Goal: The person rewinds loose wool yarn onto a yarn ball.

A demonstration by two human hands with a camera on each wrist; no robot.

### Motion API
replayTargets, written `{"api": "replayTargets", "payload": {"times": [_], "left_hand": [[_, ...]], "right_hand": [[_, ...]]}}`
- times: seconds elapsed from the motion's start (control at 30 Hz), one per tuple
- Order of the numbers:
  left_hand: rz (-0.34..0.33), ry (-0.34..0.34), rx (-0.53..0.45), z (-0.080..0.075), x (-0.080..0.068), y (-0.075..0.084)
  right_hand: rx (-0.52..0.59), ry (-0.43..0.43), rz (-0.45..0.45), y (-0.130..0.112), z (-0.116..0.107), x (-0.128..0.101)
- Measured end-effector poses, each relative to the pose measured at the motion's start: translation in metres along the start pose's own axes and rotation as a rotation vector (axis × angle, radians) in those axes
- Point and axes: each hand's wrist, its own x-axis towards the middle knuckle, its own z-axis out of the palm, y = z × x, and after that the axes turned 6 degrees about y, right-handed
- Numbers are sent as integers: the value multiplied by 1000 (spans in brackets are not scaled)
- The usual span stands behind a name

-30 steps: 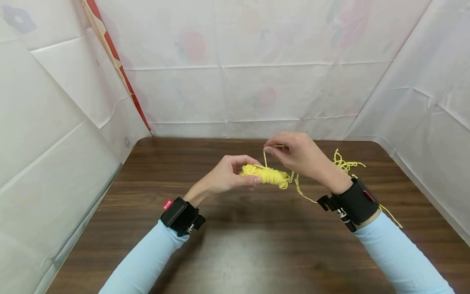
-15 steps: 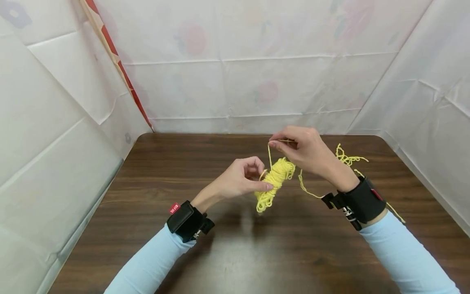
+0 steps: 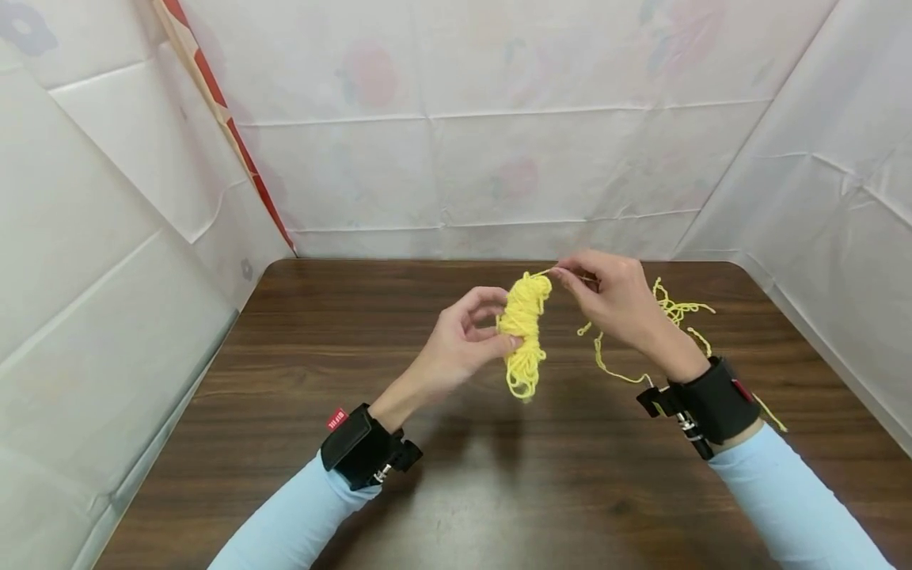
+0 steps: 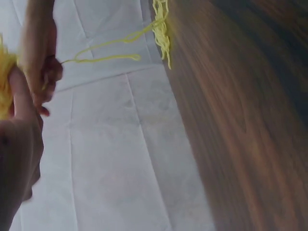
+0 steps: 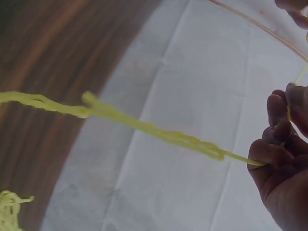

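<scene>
Only print in sight: a small red tag (image 3: 337,418) on the black left wrist strap (image 3: 354,445), with white characters too small to read. The right wrist strap (image 3: 718,400) shows a red mark, no legible text. Nothing readable on the backdrop sheets or the surface.

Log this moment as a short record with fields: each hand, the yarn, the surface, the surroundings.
left hand: left hand grips the yellow yarn bundle at its middle, held above the table
right hand: right hand pinches the yarn strand at the top of the bundle
bundle pose: roughly upright, lower loops hanging free
loose yarn: loose yarn tangle lies on the table behind the right hand; a strand trails past the right wrist
surface: dark wooden table
surroundings: white sheet walls on three sides
wrists: black wrist straps, light blue sleeves
</scene>
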Motion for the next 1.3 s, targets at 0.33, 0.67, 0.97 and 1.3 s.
{"api": "replayTargets", "payload": {"times": [0.33,0.67,0.97,1.3], "left_hand": [[-39,400,-155,3,7,-2],[-56,402,-46,1,-1,-12],[-77,474,-7,-1,5,-7],[-23,282,308,-2,1,-17]], "right_hand": [[-65,-190,-202,-42,27,-36],[-52,-129,-197,-63,22,-36],[-102,-179,-211,-67,12,-37],[-217,-235,-402,-73,-7,-23]]}}
